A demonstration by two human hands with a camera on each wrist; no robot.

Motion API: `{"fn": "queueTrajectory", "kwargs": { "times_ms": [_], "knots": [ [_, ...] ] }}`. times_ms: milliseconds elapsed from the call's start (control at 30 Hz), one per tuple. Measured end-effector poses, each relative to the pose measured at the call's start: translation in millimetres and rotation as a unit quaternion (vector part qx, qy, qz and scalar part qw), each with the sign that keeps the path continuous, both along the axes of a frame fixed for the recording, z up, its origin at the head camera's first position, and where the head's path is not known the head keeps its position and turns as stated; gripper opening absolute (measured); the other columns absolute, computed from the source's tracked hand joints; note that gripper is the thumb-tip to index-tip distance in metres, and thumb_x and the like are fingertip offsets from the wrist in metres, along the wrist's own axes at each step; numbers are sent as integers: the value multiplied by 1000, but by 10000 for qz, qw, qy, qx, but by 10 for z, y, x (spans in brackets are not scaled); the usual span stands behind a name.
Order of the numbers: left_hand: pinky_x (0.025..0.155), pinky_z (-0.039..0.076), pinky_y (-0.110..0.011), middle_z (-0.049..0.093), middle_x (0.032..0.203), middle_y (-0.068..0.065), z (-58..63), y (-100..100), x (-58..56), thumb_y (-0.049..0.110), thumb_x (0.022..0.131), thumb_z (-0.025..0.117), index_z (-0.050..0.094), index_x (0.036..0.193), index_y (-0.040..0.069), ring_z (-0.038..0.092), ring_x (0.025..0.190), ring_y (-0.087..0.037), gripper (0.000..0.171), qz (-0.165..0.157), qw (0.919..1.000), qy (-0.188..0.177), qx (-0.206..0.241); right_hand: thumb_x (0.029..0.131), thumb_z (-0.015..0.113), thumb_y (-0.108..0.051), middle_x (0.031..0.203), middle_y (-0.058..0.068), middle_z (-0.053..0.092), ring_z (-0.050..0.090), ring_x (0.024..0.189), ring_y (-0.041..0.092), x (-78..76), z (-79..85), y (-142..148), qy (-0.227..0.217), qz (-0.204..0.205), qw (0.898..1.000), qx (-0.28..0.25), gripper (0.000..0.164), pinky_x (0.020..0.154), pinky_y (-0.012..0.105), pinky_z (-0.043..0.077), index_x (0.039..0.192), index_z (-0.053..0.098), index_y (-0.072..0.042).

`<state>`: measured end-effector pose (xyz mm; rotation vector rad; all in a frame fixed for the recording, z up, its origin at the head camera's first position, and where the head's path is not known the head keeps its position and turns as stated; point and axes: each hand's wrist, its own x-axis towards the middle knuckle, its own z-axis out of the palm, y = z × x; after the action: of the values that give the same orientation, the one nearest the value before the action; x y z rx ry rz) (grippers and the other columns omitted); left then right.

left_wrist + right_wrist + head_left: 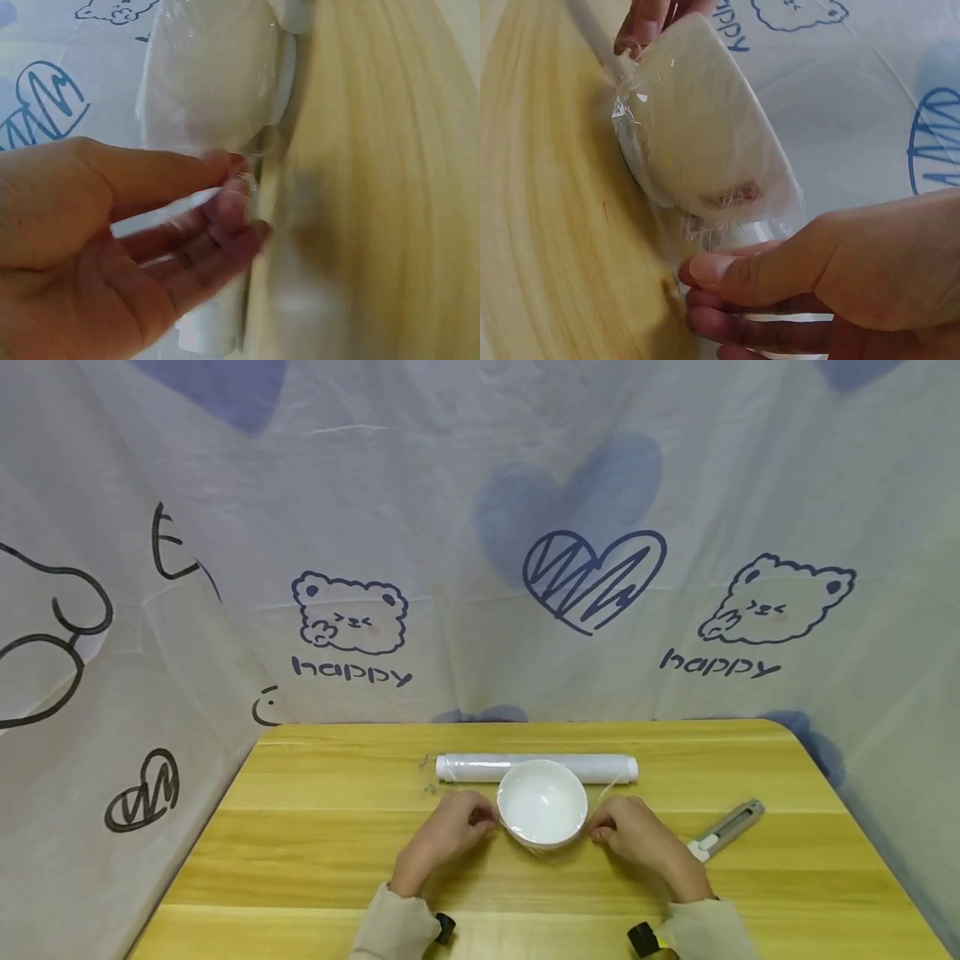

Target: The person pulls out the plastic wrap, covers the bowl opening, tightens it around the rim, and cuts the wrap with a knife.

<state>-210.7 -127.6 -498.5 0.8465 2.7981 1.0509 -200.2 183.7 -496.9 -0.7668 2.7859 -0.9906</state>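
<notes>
A white bowl (542,802) stands on the wooden table, with clear plastic wrap (641,97) stretched over it and bunched in wrinkles below its side. To its left, my left hand (450,828) pinches an edge of the wrap between thumb and fingertips; the left wrist view shows this close to the bowl (214,75). On the opposite side, my right hand (636,831) pinches the wrap between thumb and forefinger, just off the bowl's wall. A reddish-brown mark (735,195) shows through the film on the bowl's side in the right wrist view.
Behind the bowl lies a white roll of plastic wrap (472,767), partly hidden by the bowl. A grey and white utility knife (727,831) rests beyond my right wrist. A printed cloth (465,610) hangs along the table's (315,843) back edge and sides.
</notes>
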Motion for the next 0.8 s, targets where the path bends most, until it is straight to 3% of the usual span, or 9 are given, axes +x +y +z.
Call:
{"fn": "queueTrajectory", "kwargs": {
  "times_ms": [233,500,667,800],
  "knots": [
    [81,58,-34,70,94,-5,-88,38,-45,-3,91,73,73,88,2,67,89,-20,6,-55,9986,57,517,95,74,-12,96,-1,76,68,93,19,-27,-49,16,-251,-179,9993,-219,9,80,36,57,99,81,-10],
    [86,58,-32,74,100,-9,-104,35,-68,-3,96,68,73,102,-1,71,96,-25,9,-108,9920,-638,1081,99,65,-6,101,3,74,66,95,20,-80,-43,-14,-598,51,9957,-705,16,82,34,56,109,77,-2],
    [86,58,-30,73,105,-14,-126,28,-80,-5,96,66,73,107,-5,71,98,-29,13,-70,9785,-1306,1594,100,62,-3,100,5,71,63,91,16,-89,-61,-20,-946,183,9894,-1082,19,80,29,54,113,73,4],
    [89,58,-32,70,114,-21,-126,29,-63,-7,94,67,67,120,-10,70,104,-36,26,-240,9618,-1916,1941,99,61,-3,101,8,70,60,88,15,-57,-71,-13,-1406,164,9793,-1447,21,75,25,52,115,70,8]
  ]
}}
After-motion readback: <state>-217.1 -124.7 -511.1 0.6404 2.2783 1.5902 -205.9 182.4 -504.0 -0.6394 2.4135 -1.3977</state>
